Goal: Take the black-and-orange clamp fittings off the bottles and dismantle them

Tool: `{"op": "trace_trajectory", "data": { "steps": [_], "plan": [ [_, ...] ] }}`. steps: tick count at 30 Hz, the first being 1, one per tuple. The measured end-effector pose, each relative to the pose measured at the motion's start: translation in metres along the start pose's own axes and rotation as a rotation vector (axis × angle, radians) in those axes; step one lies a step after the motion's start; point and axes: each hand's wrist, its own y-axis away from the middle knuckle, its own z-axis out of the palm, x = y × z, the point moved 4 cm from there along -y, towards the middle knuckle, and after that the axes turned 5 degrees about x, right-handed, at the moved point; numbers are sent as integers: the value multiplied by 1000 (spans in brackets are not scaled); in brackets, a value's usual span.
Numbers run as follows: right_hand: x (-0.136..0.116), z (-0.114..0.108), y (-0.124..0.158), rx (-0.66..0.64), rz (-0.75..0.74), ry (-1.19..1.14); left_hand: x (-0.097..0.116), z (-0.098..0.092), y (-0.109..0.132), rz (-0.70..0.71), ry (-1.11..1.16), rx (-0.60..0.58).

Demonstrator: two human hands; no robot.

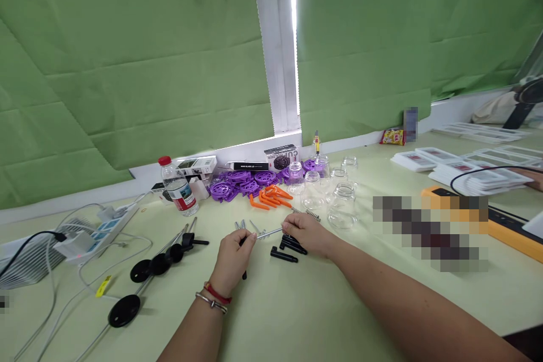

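A thin silvery metal rod (270, 233) spans between my two hands. My left hand (234, 254) pinches its left end, and a black piece (244, 275) shows below that palm, mostly hidden. The rod's right end is between the closed fingertips of my right hand (309, 232). Black plastic handle-shaped parts (284, 255) lie on the table beside and under my right hand. Just behind my hands are short metal pins (241, 225) and coil springs (313, 215). Orange lever-like parts (270, 197) are piled farther back.
Purple round parts (250, 185) and several glass jars (341, 207) stand behind. On the left are a red-capped water bottle (179, 189), metal rods with black discs (160, 264), and a power strip (112, 226) with cables. White frames (466, 175) and an orange-black tool (513, 237) lie right.
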Motion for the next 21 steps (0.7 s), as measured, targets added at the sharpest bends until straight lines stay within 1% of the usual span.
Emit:
{"op": "trace_trajectory", "data": {
  "steps": [14,18,21],
  "plan": [
    [3,0,0,-2,10,23,1,-1,1,0,5,4],
    [-3,-3,0,33,-26,14,1,-1,0,-4,-7,6],
    [-6,-5,2,56,-61,-47,1,-1,0,-15,-11,6]
  ]
}}
